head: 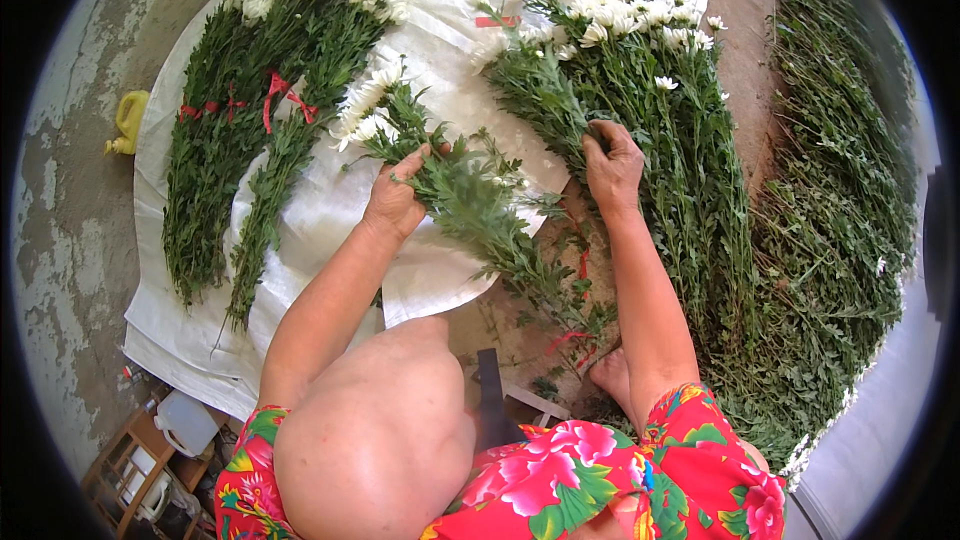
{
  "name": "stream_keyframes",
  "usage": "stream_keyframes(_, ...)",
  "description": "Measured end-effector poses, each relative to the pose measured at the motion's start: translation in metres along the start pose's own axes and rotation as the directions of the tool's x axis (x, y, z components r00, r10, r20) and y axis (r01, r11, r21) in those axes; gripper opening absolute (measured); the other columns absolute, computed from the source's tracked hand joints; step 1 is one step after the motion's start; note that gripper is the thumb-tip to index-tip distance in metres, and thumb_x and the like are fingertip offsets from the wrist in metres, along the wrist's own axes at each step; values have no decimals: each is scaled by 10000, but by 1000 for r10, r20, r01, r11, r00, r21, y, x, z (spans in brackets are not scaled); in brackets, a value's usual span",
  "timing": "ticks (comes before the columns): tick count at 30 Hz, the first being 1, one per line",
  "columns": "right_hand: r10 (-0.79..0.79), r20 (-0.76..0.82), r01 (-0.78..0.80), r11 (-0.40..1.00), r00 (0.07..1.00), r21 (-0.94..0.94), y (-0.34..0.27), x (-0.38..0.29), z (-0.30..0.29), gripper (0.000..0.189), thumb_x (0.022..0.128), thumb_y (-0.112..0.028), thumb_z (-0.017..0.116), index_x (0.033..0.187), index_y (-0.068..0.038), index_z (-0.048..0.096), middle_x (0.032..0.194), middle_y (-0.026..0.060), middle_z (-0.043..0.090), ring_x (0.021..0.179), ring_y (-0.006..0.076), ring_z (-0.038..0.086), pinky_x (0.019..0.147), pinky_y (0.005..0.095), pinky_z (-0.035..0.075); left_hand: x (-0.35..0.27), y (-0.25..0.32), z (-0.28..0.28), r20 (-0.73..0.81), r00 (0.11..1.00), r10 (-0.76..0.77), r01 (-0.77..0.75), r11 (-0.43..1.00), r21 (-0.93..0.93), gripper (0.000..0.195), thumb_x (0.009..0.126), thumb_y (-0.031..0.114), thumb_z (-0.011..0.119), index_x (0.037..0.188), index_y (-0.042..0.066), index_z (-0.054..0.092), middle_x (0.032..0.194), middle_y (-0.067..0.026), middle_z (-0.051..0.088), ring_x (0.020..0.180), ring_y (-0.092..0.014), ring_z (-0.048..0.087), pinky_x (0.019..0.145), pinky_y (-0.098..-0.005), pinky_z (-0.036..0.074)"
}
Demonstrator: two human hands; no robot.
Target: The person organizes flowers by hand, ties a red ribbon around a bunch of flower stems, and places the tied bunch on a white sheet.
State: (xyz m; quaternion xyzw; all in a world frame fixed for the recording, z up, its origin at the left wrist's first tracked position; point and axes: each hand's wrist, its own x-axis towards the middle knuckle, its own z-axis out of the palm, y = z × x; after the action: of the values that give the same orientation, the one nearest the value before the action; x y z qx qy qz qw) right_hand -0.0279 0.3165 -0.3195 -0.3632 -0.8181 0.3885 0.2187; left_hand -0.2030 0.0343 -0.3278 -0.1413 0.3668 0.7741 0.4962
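Note:
My left hand (397, 191) is closed around a bunch of white chrysanthemums (480, 202), just below the blooms. The leafy stems slant down to the right across my lap. At the right, my right hand (615, 165) has its fingers curled at the stems of another chrysanthemum bunch (540, 86), whose white heads point away from me. That bunch lies against a larger pile of cut white chrysanthemums (667, 142). Whether the right fingers grip one stem or several is hidden by leaves.
Bundles tied with red ribbon (232, 105) rest on a white sheet (442, 270) at the left. A heap of green stems (825, 240) lines the far right. A yellow jug (132, 120) stands beyond the sheet. A wooden rack (142, 465) with a white plastic container (184, 424) is lower left.

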Motion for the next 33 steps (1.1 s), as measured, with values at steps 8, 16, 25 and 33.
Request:
stream_keyframes(8, -151, 80, 137, 978, 985, 158, -78, -59, -23, 262, 955, -11, 691, 1214, -11, 728, 1008, 148, 769, 837, 166, 707, 762, 287, 549, -10, 5, 24, -2, 1000, 22, -22, 999, -43, 283, 1063, 187, 577, 1287, 24, 635, 1248, -114, 708, 1138, -273, 676, 1025, -457, 539)
stream_keyframes(16, -205, 221, 213, 977, 954, -12, -68, -123, -25, 335, 907, -23, 728, 1219, -144, 751, 844, 115, 663, 687, 305, 638, 634, 365, 519, -14, 7, 33, 99, 993, 61, -56, 997, -58, 374, 1061, 280, 600, 1345, 39, 629, 1294, -114, 700, 1194, -262, 659, 1084, -455, 503)
stream_keyframes(25, -212, 476, 291, 952, 853, -96, -62, -127, -20, 300, 859, -87, 733, 1150, -158, 753, 842, 94, 682, 730, 328, 673, 644, 416, 543, -6, -3, 28, -62, 997, 42, -39, 997, 63, 258, 1020, 217, 654, 1188, 22, 677, 1165, -152, 736, 1102, -301, 698, 983, -475, 567)
stream_keyframes(33, -117, 46, 125, 861, 992, -493, -10, -37, -20, 230, 850, -117, 735, 1070, -82, 679, 1065, 131, 671, 965, 370, 653, 796, 462, 544, 1, -2, 12, -17, 999, -33, 33, 999, -3, 292, 1042, 248, 575, 1140, -13, 661, 1220, -230, 697, 1192, -368, 652, 1097, -513, 486)
